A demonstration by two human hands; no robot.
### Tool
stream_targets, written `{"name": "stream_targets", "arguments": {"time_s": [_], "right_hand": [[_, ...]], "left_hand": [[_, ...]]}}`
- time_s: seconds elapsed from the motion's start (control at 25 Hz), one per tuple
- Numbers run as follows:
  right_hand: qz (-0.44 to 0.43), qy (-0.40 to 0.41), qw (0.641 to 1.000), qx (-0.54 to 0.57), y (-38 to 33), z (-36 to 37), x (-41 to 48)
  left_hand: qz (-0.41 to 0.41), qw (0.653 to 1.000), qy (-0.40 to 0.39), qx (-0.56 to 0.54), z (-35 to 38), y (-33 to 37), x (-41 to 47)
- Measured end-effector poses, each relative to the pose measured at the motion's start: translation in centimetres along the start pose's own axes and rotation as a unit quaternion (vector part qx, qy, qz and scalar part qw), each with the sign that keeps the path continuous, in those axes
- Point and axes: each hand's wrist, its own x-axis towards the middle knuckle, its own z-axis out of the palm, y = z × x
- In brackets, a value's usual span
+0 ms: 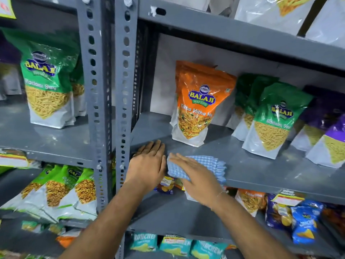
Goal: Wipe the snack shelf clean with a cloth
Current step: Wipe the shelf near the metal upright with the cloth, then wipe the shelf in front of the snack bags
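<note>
A grey metal snack shelf (248,165) runs across the middle of the view. A blue-and-white checked cloth (209,163) lies folded on its front edge. My right hand (196,176) lies flat on the cloth's left part with fingers stretched out, pressing it onto the shelf. My left hand (147,165) rests flat on the bare shelf just left of the cloth, fingers together, holding nothing. An orange snack pouch (197,105) stands upright behind the hands.
Green pouches (272,118) and purple pouches (328,139) stand at the shelf's right. Perforated grey uprights (123,90) border the left side. Another green pouch (48,86) stands on the left bay. Lower shelves hold several snack bags (302,221).
</note>
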Motion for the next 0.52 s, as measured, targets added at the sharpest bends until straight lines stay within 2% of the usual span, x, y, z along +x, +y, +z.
{"name": "stream_targets", "arguments": {"time_s": [0.08,0.16,0.28,0.36,0.44,0.52], "right_hand": [[-0.029,-0.016,0.999,0.034,-0.6,-1.4,-3.5],[-0.006,0.003,0.996,0.084,-0.4,-2.5,-5.9],[0.114,0.123,0.973,0.160,1.6,-4.8,-8.5],[0.195,0.209,0.947,0.146,3.9,-6.4,-9.6],[0.238,0.273,0.923,0.131,7.1,-8.4,-11.1],[0.264,0.326,0.900,0.121,10.8,-10.7,-13.0]], "left_hand": [[0.005,1.000,0.000,-0.010,-0.5,1.1,-0.1],[0.000,1.000,0.005,-0.013,-0.2,0.7,0.0],[-0.005,1.000,0.017,-0.006,0.5,0.8,0.1],[-0.011,0.999,0.037,0.000,0.7,1.7,0.0],[-0.027,0.997,0.077,-0.016,0.7,3.3,-0.1],[-0.046,0.990,0.107,-0.076,0.7,6.5,-0.2]]}}
